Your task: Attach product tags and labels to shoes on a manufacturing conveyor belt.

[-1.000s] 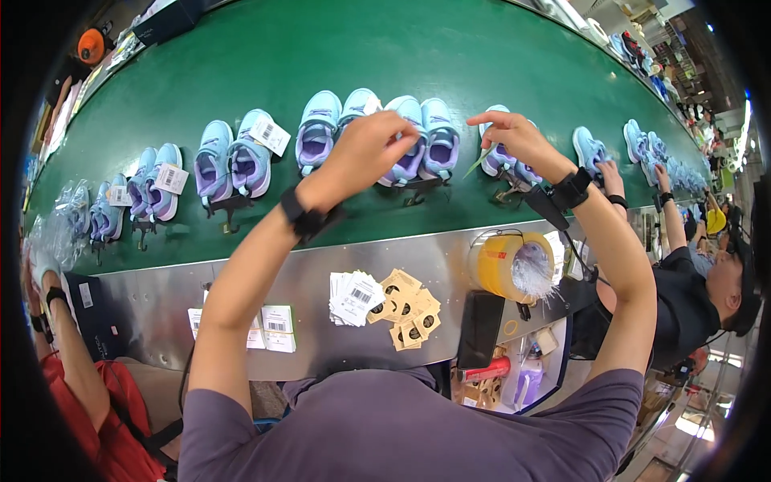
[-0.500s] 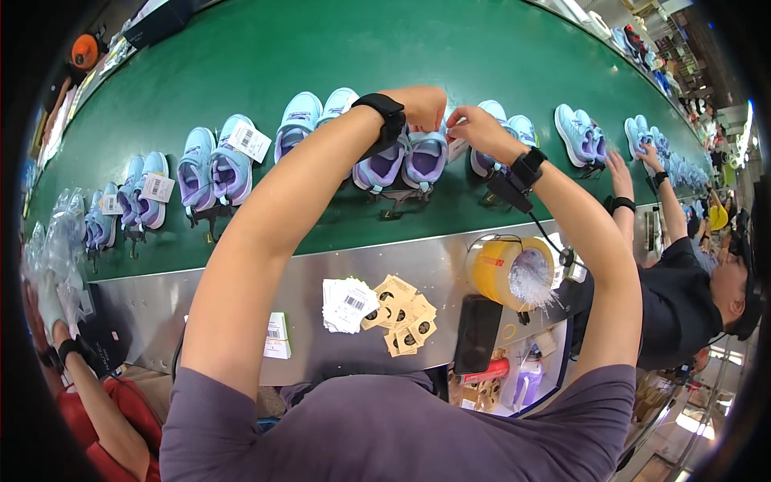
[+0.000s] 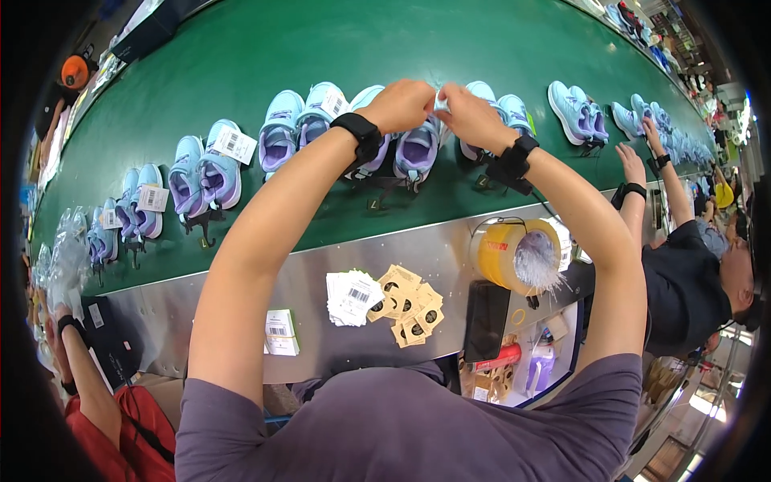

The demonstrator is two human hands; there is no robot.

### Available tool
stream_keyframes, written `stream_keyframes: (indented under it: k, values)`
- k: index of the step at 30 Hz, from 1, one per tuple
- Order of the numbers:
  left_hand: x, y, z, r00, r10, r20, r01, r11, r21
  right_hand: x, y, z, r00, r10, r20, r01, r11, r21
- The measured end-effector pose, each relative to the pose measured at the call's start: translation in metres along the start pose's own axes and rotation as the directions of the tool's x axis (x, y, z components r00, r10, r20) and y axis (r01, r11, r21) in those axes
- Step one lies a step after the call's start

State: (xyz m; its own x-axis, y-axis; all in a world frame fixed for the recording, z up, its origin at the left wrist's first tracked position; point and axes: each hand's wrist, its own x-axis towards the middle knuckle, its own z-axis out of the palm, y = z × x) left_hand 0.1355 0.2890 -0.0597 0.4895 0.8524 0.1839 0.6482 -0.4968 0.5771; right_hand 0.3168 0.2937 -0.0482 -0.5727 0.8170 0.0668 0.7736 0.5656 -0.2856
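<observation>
My feed: green counter (image 3: 265, 48), shoes (image 3: 185, 177); metal ledge (image 3: 422, 255); co-worker (image 3: 683, 293) at right; left hand (image 3: 408, 104), right hand (image 3: 475, 119): closure I can't tell.

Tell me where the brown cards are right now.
In the head view, the brown cards lie loosely piled on the metal ledge, just right of the heaped white cards and left of the flat black device.

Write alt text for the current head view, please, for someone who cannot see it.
A person's left hand and right hand are close together over light-blue and purple shoes on a green surface, beside similar pairs, some bearing white tags. Nearby, a metal ledge holds white cards, tan cards, a black device and a yellow roll.
</observation>
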Motion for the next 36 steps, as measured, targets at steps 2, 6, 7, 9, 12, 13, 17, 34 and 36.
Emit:
stream_keyframes:
  k: [2,6,7,9,12,13,17,34,36]
  values:
    - [-0.007,0.007,0.005,0.991,0.058,-0.122,-0.04,0.989,0.143,0.001,0.0,-0.006,0.987,-0.087,-0.138,0.091,0.995,0.028]
    - [-0.015,0.022,-0.014,0.901,-0.425,0.085,0.373,0.661,-0.651,0.009,0.007,-0.033,0.974,0.09,0.21,-0.204,0.752,0.627]
    - [-0.02,0.017,-0.02,0.887,-0.42,0.192,0.338,0.31,-0.889,0.01,0.006,-0.037,0.927,0.087,0.365,-0.366,0.426,0.828]
    - [-0.032,0.017,-0.019,0.883,-0.435,0.176,0.249,0.117,-0.961,0.009,0.006,-0.043,0.917,0.075,0.391,-0.393,0.332,0.857]
    - [-0.047,0.015,-0.017,0.896,-0.416,0.156,0.161,-0.022,-0.987,0.006,-0.003,-0.039,0.912,0.059,0.405,-0.409,0.188,0.893]
    - [-0.052,0.017,-0.017,0.89,-0.435,0.139,0.127,-0.057,-0.99,0.006,-0.008,-0.037,0.918,0.047,0.394,-0.395,0.218,0.893]
    - [-0.056,0.02,-0.011,0.874,-0.483,0.063,0.071,-0.004,-0.998,0.006,-0.011,-0.031,0.928,0.041,0.37,-0.364,0.306,0.88]
    - [-0.059,0.019,-0.008,0.878,-0.474,0.068,0.221,0.274,-0.936,0.006,-0.027,-0.024,0.923,0.009,0.384,-0.364,0.344,0.866]
    - [-0.061,0.017,-0.011,0.885,-0.452,0.113,0.274,0.308,-0.911,0.008,-0.031,-0.024,0.939,0.008,0.343,-0.311,0.442,0.841]
